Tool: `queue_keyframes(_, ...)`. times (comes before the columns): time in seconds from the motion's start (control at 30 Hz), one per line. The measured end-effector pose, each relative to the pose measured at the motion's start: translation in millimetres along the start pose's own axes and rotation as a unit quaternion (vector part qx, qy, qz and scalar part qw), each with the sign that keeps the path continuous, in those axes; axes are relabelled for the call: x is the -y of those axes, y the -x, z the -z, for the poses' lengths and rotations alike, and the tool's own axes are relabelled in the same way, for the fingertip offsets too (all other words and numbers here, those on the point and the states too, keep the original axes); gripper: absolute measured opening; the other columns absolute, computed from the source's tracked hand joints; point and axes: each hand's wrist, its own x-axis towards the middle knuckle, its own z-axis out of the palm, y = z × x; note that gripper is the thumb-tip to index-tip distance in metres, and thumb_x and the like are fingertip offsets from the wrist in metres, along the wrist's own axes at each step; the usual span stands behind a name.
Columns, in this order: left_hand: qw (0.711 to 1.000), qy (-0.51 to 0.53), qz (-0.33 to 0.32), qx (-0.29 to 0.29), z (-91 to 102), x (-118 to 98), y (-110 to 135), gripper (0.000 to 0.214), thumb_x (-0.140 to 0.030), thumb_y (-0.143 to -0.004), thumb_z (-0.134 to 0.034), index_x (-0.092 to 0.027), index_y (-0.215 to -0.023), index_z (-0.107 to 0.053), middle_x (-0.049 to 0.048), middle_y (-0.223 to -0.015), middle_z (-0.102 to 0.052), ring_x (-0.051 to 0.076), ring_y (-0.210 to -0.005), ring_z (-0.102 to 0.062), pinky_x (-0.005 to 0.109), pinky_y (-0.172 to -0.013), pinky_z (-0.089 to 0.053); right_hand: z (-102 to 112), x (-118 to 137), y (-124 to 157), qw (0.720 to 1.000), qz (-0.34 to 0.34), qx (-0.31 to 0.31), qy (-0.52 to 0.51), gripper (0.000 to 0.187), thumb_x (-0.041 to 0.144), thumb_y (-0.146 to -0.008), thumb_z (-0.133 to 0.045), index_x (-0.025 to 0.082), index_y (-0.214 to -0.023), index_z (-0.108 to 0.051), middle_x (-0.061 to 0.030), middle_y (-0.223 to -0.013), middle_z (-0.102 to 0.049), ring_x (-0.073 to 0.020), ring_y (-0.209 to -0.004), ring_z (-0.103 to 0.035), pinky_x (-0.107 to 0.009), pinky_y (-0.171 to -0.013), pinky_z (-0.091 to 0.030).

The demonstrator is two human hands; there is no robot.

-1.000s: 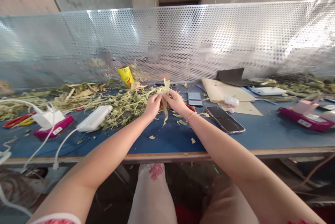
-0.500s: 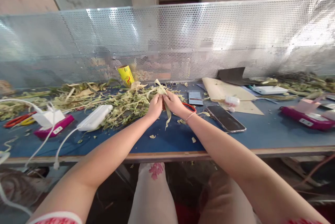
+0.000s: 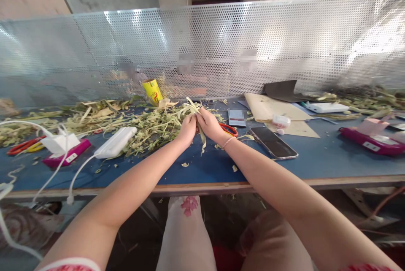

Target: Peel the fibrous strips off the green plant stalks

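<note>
Drooping lower than a second ago, the long pale-green leaf strip (image 3: 201, 135) is hanging, still whole, from the left hand (image 3: 187, 129) and right hand (image 3: 211, 125), both pinching it over the blue desk (image 3: 202, 165) middle, beside the heap of shredded leaves (image 3: 148, 126) already lying toward the far edge.

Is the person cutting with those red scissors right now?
No, the red scissors lie on the table while the left hand and right hand pinch a leaf strip.

The left hand (image 3: 187, 129) and right hand (image 3: 211, 125) touch over the table (image 3: 202, 165), pinching a leaf strip (image 3: 202, 136) between them; the leaf pile (image 3: 148, 125) lies behind and to their left; scissors (image 3: 228, 128) lie just right of the right hand, a phone (image 3: 274, 142) farther right; a can (image 3: 152, 91) stands behind the pile, before the screen (image 3: 202, 51).
</note>
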Motion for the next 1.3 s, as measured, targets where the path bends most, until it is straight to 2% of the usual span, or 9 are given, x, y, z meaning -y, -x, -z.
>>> queue_keyframes(0.13, 0.999, 0.042, 0.018, 0.002, -2.0, -5.8, 2.5, 0.026, -0.02, -0.085, -0.04, -0.017, -0.059, -0.04, -0.007, -0.043, -0.031, 0.005, -0.035, -0.031, 0.018, -0.04, -0.027, 1.7, 2.0, -1.9, 0.999, -0.045, 0.0, -0.011, 0.019, 0.029, -0.081, -0.036, 0.022, -0.064, -0.03, 0.0022, -0.061, -0.04, -0.0128, -0.06, -0.038, -0.027, -0.063, -0.033)
queue_keyframes(0.27, 0.993, 0.106, 0.039, 0.028, -0.7, -11.6, 5.1, 0.017, -0.021, -0.082, -0.044, -0.017, -0.065, -0.045, -0.0047, -0.05, -0.045, 0.007, -0.044, -0.045, 0.02, -0.05, -0.039, 3.6, -1.7, -4.2, 0.989, -0.14, -0.028, -0.048, 0.016, 0.031, -0.079, -0.039, 0.021, -0.066, -0.037, 0.003, -0.061, -0.042, -0.012, -0.059, -0.039, -0.026, -0.06, -0.032)
queue_keyframes(0.43, 0.994, 0.053, 0.047, 0.082, 1.1, -12.8, 8.2, 0.013, -0.016, -0.069, -0.057, -0.016, -0.065, -0.044, -0.0029, -0.056, -0.054, 0.01, -0.055, -0.056, 0.024, -0.057, -0.046, 6.5, -10.8, -6.0, 0.968, -0.183, -0.042, -0.165, 0.015, 0.034, -0.075, -0.044, 0.02, -0.07, -0.043, 0.0047, -0.06, -0.04, -0.0095, -0.055, -0.037, -0.023, -0.054, -0.032)
queue_keyframes(0.63, 0.998, 0.013, 0.034, 0.052, 2.6, -10.6, 5.0, 0.015, -0.014, -0.066, -0.06, -0.017, -0.065, -0.045, -0.0036, -0.056, -0.056, 0.009, -0.053, -0.056, 0.024, -0.056, -0.049, 5.7, -15.3, -8.1, 0.95, -0.203, -0.031, -0.237, 0.018, 0.038, -0.073, -0.047, 0.02, -0.071, -0.045, 0.0066, -0.054, -0.036, -0.0072, -0.047, -0.033, -0.022, -0.047, -0.029)
queue_keyframes(0.73, 0.999, 0.016, 0.031, 0.033, 4.5, -13.3, 3.8, 0.013, -0.013, -0.067, -0.059, -0.016, -0.066, -0.046, -0.0038, -0.055, -0.055, 0.008, -0.05, -0.055, 0.022, -0.055, -0.048, 7.4, -15.0, -8.2, 0.946, -0.231, -0.018, -0.225, 0.02, 0.038, -0.074, -0.046, 0.021, -0.067, -0.04, 0.0076, -0.05, -0.034, -0.0071, -0.044, -0.032, -0.022, -0.045, -0.028)
queue_keyframes(0.87, 0.998, 0.032, 0.041, 0.033, 5.7, -14.1, 2.2, 0.011, -0.015, -0.071, -0.057, -0.015, -0.065, -0.048, -0.0031, -0.054, -0.054, 0.008, -0.049, -0.053, 0.021, -0.052, -0.046, 9.5, -14.3, -7.1, 0.967, -0.211, -0.001, -0.142, 0.019, 0.034, -0.076, -0.043, 0.021, -0.063, -0.037, 0.0062, -0.051, -0.038, -0.0081, -0.048, -0.036, -0.022, -0.048, -0.029)
queue_keyframes(0.97, 0.998, 0.04, 0.034, 0.038, 5.8, -11.8, 1.0, 0.012, -0.02, -0.073, -0.055, -0.015, -0.064, -0.049, -0.0032, -0.052, -0.052, 0.007, -0.047, -0.05, 0.019, -0.049, -0.042, 8.6, -13.3, -6.2, 0.976, -0.18, 0.014, -0.122, 0.019, 0.034, -0.077, -0.041, 0.02, -0.064, -0.038, 0.0056, -0.054, -0.039, -0.0084, -0.052, -0.036, -0.022, -0.05, -0.029)
queue_keyframes(1.17, 0.999, 0.039, 0.008, 0.01, 6.7, -12.4, -0.7, 0.019, -0.02, -0.071, -0.058, -0.016, -0.058, -0.044, -0.0059, -0.046, -0.041, 0.006, -0.041, -0.043, 0.017, -0.042, -0.034, 6.3, -13.0, -5.4, 0.973, -0.168, 0.013, -0.156, 0.021, 0.037, -0.077, -0.043, 0.021, -0.065, -0.035, 0.0064, -0.054, -0.034, -0.0081, -0.051, -0.034, -0.021, -0.05, -0.028)
queue_keyframes(1.3, 0.999, 0.041, 0.019, -0.019, 6.8, -13.1, -3.4, 0.019, -0.019, -0.071, -0.056, -0.016, -0.057, -0.044, -0.0062, -0.044, -0.038, 0.005, -0.038, -0.038, 0.017, -0.038, -0.029, 7.4, -12.6, -5.0, 0.973, -0.16, 0.008, -0.164, 0.023, 0.04, -0.077, -0.045, 0.021, -0.068, -0.036, 0.0063, -0.056, -0.036, -0.008, -0.051, -0.034, -0.021, -0.049, -0.029)
